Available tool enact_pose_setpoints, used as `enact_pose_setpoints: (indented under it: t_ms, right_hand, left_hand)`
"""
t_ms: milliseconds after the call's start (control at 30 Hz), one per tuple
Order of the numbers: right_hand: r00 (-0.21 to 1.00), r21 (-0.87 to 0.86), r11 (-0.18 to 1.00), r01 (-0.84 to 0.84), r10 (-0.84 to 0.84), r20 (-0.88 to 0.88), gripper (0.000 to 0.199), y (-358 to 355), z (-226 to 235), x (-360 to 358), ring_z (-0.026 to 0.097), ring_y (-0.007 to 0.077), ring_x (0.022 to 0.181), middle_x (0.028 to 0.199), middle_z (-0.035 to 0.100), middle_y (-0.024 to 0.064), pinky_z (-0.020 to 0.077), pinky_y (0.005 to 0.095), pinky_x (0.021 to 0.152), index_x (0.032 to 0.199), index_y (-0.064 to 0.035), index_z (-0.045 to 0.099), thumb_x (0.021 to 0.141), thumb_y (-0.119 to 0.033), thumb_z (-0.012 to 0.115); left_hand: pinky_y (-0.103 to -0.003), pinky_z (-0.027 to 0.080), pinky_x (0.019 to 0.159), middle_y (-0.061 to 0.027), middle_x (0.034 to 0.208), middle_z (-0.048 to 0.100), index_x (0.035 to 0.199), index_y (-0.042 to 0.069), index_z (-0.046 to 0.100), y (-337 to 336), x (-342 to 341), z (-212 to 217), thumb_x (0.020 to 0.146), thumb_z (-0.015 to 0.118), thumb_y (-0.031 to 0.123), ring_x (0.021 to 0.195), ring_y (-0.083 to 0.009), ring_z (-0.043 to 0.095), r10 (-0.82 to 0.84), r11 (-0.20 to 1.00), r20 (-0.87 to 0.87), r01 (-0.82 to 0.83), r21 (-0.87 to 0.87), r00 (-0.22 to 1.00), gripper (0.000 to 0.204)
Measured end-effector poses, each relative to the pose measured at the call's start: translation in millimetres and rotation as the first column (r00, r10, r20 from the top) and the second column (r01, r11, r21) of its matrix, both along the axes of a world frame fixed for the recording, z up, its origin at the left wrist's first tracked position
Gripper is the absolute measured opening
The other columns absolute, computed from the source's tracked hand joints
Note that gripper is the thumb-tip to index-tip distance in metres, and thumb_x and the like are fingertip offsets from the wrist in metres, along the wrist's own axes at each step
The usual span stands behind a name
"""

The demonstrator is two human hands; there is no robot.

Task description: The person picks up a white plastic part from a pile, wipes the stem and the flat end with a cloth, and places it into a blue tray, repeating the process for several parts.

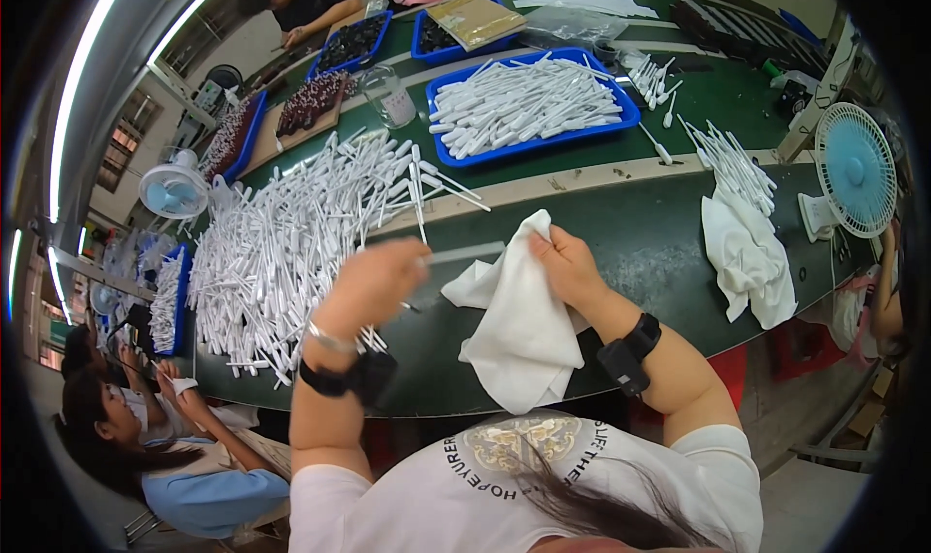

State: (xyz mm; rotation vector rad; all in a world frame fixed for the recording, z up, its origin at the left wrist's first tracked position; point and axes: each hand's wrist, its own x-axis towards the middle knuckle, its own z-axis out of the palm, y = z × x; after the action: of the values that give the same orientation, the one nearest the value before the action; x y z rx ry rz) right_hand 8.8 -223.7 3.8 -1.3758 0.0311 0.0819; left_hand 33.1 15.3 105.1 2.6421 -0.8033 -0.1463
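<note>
My left hand [380,277], slightly blurred, is closed round a slim white plastic rod [467,252]. The rod points right, its far end at the edge of a white cloth [521,345]. My right hand [570,264] grips the upper part of this cloth, which hangs in folds over the front of the green table. Whether the cloth wraps the rod's end cannot be made out. Beside my left hand spreads a large heap of white rods with thicker ends [281,252]. A few rods [419,189] lie apart from it near the heap's right edge.
A blue tray [635,117] full of similar rods stands ahead. Another white cloth [747,262] and a rod bundle [732,165] lie right, near a blue fan [855,170]. A clear jar [390,102] stands far left of the tray. Co-workers sit left [208,490] and far left [310,0].
</note>
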Motion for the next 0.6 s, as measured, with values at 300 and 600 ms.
enact_pose_setpoints:
  t_ms: [300,600]
  right_hand:
    - [0.756,-0.606,0.619,0.500,0.030,0.654,0.020,-3,-5,6,0.052,0.0263,0.060,0.066,0.050,0.0084,0.0412,0.0338,0.056,0.072,-0.0045,0.054,0.079,-0.023,0.057]
    - [0.918,-0.669,0.710,0.221,0.081,0.389,0.026,-9,-15,11,0.052,0.0307,0.062,0.067,0.053,0.0114,0.0412,0.0371,0.054,0.067,-0.0064,0.051,0.076,-0.030,0.057]
  left_hand:
    - [-0.034,0.043,0.077,-0.0157,0.095,0.060,0.093,0.005,0.061,-69,233,-3,0.075,0.058,0.024,0.089,-0.0305,0.056,0.111,0.991,0.233,-0.090,-0.099,0.966,0.027]
    - [-0.038,0.044,0.079,-0.0126,0.097,0.060,0.097,0.014,0.062,-114,292,-48,0.074,0.056,0.022,0.092,-0.0302,0.055,0.104,0.980,0.334,-0.154,0.128,0.937,0.026]
